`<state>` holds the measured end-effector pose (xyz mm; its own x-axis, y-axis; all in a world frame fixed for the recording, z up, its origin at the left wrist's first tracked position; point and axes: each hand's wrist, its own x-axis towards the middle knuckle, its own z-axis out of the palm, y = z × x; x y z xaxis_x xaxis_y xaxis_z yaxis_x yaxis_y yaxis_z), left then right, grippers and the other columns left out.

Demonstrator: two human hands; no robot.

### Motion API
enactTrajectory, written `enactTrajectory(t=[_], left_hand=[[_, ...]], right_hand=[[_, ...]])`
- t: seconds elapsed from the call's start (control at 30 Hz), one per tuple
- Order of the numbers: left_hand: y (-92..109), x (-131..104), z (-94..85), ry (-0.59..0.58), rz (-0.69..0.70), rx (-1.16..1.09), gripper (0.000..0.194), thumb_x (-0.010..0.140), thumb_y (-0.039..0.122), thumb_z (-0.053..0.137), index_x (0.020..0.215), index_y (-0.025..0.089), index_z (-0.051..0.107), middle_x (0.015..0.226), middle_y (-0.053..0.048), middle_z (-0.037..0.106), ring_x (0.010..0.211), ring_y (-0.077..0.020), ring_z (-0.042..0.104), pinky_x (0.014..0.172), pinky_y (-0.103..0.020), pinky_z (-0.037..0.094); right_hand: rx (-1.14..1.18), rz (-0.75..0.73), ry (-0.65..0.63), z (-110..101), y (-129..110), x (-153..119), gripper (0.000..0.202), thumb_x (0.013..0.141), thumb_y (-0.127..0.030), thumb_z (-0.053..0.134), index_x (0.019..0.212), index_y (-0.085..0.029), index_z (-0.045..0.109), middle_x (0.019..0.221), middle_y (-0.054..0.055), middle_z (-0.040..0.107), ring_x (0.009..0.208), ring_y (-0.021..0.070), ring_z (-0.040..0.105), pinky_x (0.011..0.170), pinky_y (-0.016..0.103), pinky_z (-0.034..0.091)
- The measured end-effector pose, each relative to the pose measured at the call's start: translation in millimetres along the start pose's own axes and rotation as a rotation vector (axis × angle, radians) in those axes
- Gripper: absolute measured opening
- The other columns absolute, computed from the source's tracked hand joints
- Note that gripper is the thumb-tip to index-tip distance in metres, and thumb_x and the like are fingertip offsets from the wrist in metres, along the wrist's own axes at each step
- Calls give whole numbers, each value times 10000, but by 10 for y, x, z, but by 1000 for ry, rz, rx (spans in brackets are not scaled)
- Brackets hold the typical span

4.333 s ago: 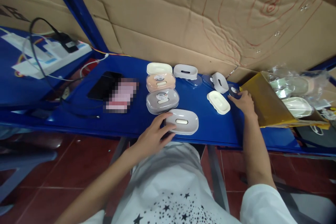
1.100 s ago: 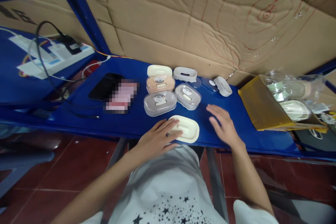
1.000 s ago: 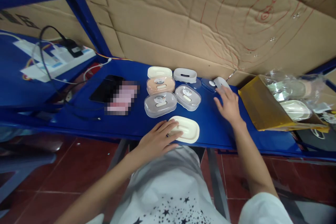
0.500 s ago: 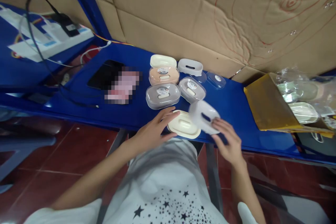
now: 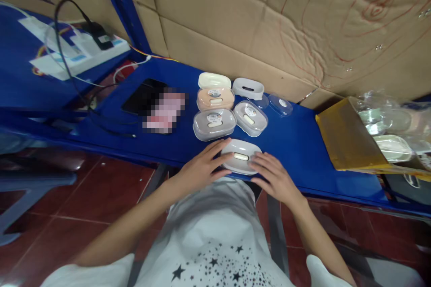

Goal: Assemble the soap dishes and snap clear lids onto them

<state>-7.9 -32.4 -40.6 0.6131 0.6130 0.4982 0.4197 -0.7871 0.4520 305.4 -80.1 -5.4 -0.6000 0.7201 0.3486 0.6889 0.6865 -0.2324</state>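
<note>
A pale grey soap dish tray sits at the front edge of the table, and the cream ridge of a base shows through its slot. My left hand holds the left end, fingers curved along the rim. On the right end, my right hand has its fingertips on the tray. Behind it stand two grey soap dishes and a peach soap dish under clear lids. Farther back are a cream base and another slotted grey tray.
Clear lids lie near the cardboard wall. An open carton with plastic-wrapped parts stands at right. At left are a black phone-like object, a blurred pink item, a power strip and loose cables.
The grey tray, tilted in my right hand before, has come down to the left onto the cream base. Both hands now hold its ends.
</note>
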Motion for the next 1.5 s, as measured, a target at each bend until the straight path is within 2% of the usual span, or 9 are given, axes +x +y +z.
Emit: enactTrajectory(t=[0.13,0.27,0.43,0.53,0.63,0.73,0.93,1.23,1.5], left_hand=[[22,3,-18,28,-16,8,396,1073,351,663,1450,245,599,1702,-147,451,1550,-314,502,1236,-526,528],[31,2,-23,19,-12,21,385,1075,355,661,1438,240,609,1695,-150,453,1539,-318,513,1225,-528,537],[39,8,-20,3,-24,35,377,1086,358,643,1444,247,603,1690,-146,454,1546,-312,506,1225,-517,536],[34,12,-19,-2,-29,19,366,1085,362,642,1427,234,619,1684,-157,456,1543,-319,507,1235,-513,523],[35,14,-37,-20,-54,-14,399,1080,347,649,1463,248,597,1698,-149,442,1555,-317,492,1254,-517,498],[48,16,-76,-76,-136,-93,558,1067,329,663,1590,300,471,1719,-121,428,1574,-295,474,1271,-501,479],[10,17,-75,-49,-226,-245,854,1008,409,756,1699,325,261,1728,-137,433,1586,-315,462,1294,-540,434],[-41,9,-34,-60,-240,-315,864,1003,471,754,1707,320,276,1726,-142,442,1579,-331,473,1288,-558,435],[-62,19,-51,-58,-218,-354,908,993,410,778,1722,367,239,1739,-120,425,1596,-325,446,1304,-558,410]], right_hand=[[-89,280,167,-183,817,237,475,1133,-385,437,1590,-299,536,1560,101,645,1519,317,539,1260,605,437],[-253,515,58,-250,1573,447,659,1084,-594,431,1589,-179,510,1611,214,562,1530,421,481,1221,690,396],[-318,612,155,-187,1766,330,796,964,-782,554,1487,-183,591,1505,242,604,1418,442,552,1172,699,406],[-248,669,90,-246,1726,206,855,909,-790,643,1554,-237,548,1627,225,509,1516,455,472,1174,737,403],[-154,680,54,-385,1528,139,772,928,-742,666,1524,-256,599,1597,208,558,1476,444,539,1154,717,465],[-46,494,144,-486,1014,159,719,965,-659,697,1570,-291,570,1626,159,553,1521,397,514,1233,643,447],[117,28,-223,-341,-58,472,732,1035,-520,686,1692,-396,388,1776,46,372,1623,334,384,1281,590,420],[-81,-101,-192,-11,-130,701,663,1068,-499,613,1682,-326,431,1756,90,405,1603,350,404,1228,600,453],[-119,-93,-202,-14,-194,732,616,1072,-505,593,1646,-308,488,1732,102,445,1580,358,427,1201,583,466]])
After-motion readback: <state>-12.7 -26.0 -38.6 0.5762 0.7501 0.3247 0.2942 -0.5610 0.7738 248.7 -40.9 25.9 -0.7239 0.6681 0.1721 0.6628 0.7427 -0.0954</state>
